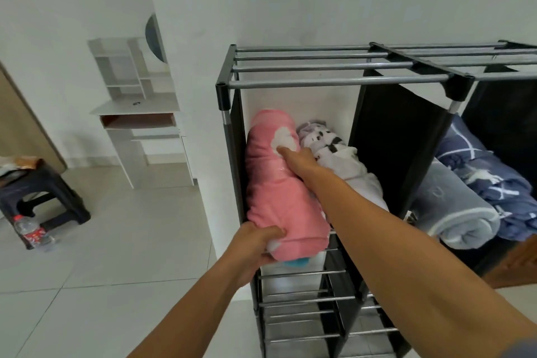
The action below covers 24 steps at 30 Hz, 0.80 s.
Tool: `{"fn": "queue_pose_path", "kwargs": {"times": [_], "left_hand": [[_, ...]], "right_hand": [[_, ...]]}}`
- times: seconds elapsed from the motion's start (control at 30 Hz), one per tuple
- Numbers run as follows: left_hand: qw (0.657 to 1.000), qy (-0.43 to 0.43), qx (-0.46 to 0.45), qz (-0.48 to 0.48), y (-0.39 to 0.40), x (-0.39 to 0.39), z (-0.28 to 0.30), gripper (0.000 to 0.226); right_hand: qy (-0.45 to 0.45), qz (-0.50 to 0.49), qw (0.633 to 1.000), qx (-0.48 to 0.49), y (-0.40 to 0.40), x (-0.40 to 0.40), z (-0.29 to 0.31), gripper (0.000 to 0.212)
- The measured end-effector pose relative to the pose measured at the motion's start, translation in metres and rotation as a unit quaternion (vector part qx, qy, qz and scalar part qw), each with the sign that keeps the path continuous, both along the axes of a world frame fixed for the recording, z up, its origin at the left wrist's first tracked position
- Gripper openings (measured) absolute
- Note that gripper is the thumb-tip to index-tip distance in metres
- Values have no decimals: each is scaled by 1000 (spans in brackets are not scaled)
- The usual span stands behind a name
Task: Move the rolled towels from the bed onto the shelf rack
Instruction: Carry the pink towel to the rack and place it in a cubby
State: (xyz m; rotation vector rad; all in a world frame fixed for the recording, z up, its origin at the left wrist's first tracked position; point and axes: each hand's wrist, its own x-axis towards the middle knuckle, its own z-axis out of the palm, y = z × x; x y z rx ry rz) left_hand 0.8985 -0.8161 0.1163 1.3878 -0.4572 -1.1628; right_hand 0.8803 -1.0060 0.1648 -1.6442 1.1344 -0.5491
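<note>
A pink rolled towel [276, 183] lies lengthwise in the left compartment of the black shelf rack [334, 78], its near end sticking out over the front. My left hand [258, 244] grips that near end from the left and below. My right hand [299, 161] rests flat on top of the roll, near its far end. Beside it on the same shelf lies a white rolled towel with dark patches [343, 166]. In the right compartment sit a grey rolled towel [453, 212] and a blue patterned one [494, 183]. The bed is out of view.
The rack stands against a white wall, with bare metal-bar shelves [302, 299] lower down. A white dressing table [139, 107] stands at the left wall. A dark stool [43, 192] and a plastic water bottle [32, 231] sit on the tiled floor at the far left.
</note>
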Motion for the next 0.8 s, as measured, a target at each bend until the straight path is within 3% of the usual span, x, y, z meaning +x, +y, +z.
{"fn": "queue_pose_path", "kwargs": {"times": [0.17,0.37,0.53,0.67,0.8], "left_hand": [[999,12,-21,47,-7,-9,-12,51],[999,-15,-23,36,-3,-14,-13,39],[999,-2,-19,38,-1,-13,-11,26],[1000,-10,-7,14,3,-12,-12,38],[979,-204,-1,29,26,-33,-36,56]], "right_hand": [[105,103,985,-86,5,-6,-3,77],[238,142,929,-243,28,-12,2,64],[283,166,915,-235,29,-11,-20,62],[279,155,920,-226,27,-14,-19,61],[234,130,931,-247,48,-35,-13,53]]}}
